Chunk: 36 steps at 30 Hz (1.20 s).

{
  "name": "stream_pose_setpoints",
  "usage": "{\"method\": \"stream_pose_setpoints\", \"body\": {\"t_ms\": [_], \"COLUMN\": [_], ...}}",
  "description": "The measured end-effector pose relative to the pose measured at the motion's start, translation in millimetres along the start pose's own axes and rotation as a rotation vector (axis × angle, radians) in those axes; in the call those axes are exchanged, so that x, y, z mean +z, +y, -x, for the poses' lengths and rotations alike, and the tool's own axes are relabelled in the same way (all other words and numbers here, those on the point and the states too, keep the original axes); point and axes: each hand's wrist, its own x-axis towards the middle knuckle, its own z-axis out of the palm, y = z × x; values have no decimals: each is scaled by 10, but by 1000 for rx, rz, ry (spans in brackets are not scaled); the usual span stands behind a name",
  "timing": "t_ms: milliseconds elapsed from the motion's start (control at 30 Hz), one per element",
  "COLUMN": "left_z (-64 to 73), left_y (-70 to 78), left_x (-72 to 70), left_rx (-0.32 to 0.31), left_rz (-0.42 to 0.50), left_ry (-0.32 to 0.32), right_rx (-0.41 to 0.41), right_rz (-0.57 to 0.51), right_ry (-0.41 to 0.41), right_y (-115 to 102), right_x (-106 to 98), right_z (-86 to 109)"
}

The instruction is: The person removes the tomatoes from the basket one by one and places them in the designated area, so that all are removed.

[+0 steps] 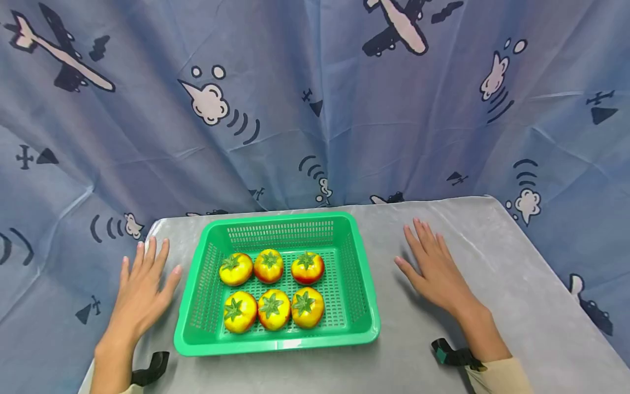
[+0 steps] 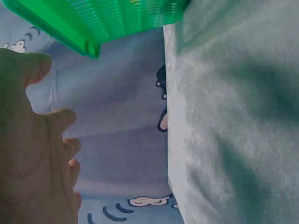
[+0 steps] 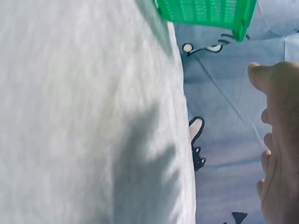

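Note:
A green plastic basket (image 1: 366, 295) stands on the table, with several yellow-and-red persimmons (image 1: 274, 310) in two rows inside it, each topped by a green leafy cap. To the left of the basket is my left hand (image 1: 143, 295), palm down, fingers straight and thumb spread towards the rim without holding anything. On the other side, my right hand (image 1: 438, 268) hovers over the table, its fingers extended and its shadow beneath. The right hand is farther from the basket than the left. Both wrist views show a basket corner beyond the thumb.
A silvery-grey cloth covers the table (image 1: 492, 273), whose far edge lies just behind the basket. Behind it hangs a blue curtain (image 1: 275, 164) printed with planes and clouds. Black straps with mounts (image 1: 455, 355) sit on both wrists.

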Motion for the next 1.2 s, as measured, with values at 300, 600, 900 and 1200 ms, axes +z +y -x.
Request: {"method": "stream_pose_setpoints", "body": {"t_ms": [300, 600, 900, 1200], "left_z": [-36, -79, -105, -122], "left_y": [118, 261, 245, 159], "left_x": [-18, 42, 54, 109], "left_rx": [27, -36, -98, -180], "left_rz": [211, 446, 707, 876], "left_ry": [15, -90, -259, -359], "right_rx": [-16, -143, -245, -304], "right_rz": [-174, -202, -214, -199], "right_ry": [-27, -87, -185, -324], "right_y": [-285, -680, -958, -1206], "right_x": [-125, -274, -355, -381], "right_z": [-51, -97, -227, -380]}}
